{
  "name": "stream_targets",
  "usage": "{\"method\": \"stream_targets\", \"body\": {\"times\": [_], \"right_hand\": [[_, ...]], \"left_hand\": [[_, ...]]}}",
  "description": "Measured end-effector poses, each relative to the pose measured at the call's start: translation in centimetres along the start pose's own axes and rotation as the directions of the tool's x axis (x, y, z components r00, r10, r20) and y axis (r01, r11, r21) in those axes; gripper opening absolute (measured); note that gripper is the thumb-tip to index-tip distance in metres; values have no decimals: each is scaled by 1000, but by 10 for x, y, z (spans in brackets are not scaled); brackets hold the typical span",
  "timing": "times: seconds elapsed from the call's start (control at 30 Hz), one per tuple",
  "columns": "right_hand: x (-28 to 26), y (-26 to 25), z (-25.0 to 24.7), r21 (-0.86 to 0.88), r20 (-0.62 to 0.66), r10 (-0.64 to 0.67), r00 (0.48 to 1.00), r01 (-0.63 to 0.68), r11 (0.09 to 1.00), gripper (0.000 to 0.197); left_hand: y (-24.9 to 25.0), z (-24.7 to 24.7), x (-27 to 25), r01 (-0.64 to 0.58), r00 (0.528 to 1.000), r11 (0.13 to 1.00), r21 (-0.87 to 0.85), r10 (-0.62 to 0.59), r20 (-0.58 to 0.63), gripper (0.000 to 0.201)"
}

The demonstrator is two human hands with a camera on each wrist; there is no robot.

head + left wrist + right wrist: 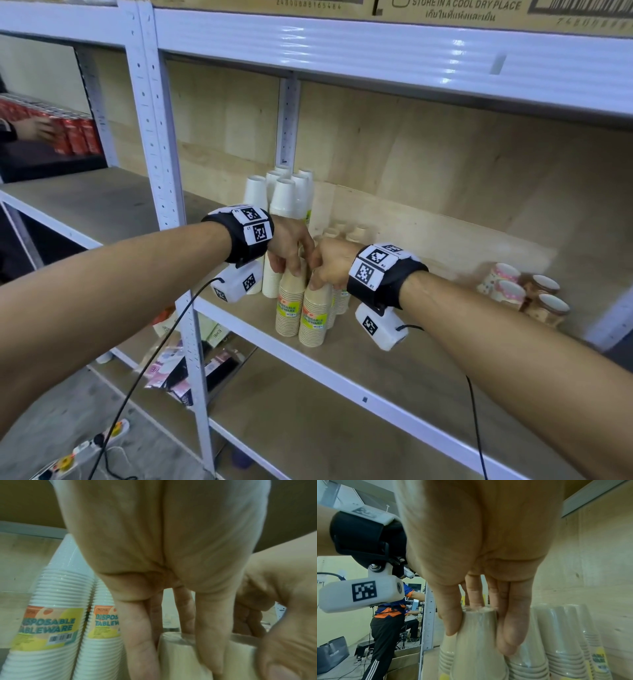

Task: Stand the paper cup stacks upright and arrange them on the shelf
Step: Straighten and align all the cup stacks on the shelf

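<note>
Two brown paper cup stacks stand upright near the front of the wooden shelf (pixel 404 373), each in clear wrap with a yellow-green label. My left hand (pixel 291 270) grips the top of the left brown stack (pixel 289 308) from above. In the left wrist view my left hand (pixel 178 649) has thumb and fingers curled round that stack's top (pixel 176 665). My right hand (pixel 319 283) pinches the top of the right brown stack (pixel 313 317), and the right wrist view shows my right hand (pixel 479 639) closed round the stack top (pixel 476 662). The two hands almost touch.
Several white cup stacks (pixel 283 195) stand upright behind, against the steel post (pixel 286 120). More brown stacks (pixel 556 649) stand just right of the held one. Patterned cup stacks (pixel 524 294) lie on their sides at the shelf's right. Another person (pixel 388 615) works at a neighbouring rack.
</note>
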State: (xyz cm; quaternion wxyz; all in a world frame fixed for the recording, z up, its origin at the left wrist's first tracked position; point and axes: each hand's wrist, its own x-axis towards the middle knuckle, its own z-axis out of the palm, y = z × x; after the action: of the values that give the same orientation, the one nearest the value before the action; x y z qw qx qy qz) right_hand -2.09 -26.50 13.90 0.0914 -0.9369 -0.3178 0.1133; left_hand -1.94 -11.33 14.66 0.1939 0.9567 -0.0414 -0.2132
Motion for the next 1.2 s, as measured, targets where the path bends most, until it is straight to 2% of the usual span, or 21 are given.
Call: {"method": "stream_targets", "body": {"times": [0.17, 0.27, 0.47, 0.8, 0.9, 1.2], "right_hand": [[-5, 1, -5, -6, 25, -12, 1000, 12, 1000, 35], [-9, 4, -10, -4, 54, -7, 999, 7, 1000, 36], [-17, 25, -25, 38, 76, 67, 995, -70, 997, 31], [-34, 95, -68, 38, -29, 200, 979, -198, 979, 26], [-35, 119, -74, 83, -50, 242, 969, -238, 968, 26], [-24, 180, -82, 3, -164, 359, 919, -364, 931, 33]], "left_hand": [[2, 2, 0, -11, 999, 1000, 3, 11, -31, 38], [8, -1, -1, -18, 1000, 1000, 19, 18, -17, 31], [33, -11, 2, -53, 999, 998, 35, 53, 3, 30], [106, -29, 30, -184, 981, 982, 46, 186, -50, 25], [126, -31, 44, -207, 973, 977, 58, 211, -91, 24], [169, -34, 100, -224, 943, 964, 141, 252, -220, 26]]}}
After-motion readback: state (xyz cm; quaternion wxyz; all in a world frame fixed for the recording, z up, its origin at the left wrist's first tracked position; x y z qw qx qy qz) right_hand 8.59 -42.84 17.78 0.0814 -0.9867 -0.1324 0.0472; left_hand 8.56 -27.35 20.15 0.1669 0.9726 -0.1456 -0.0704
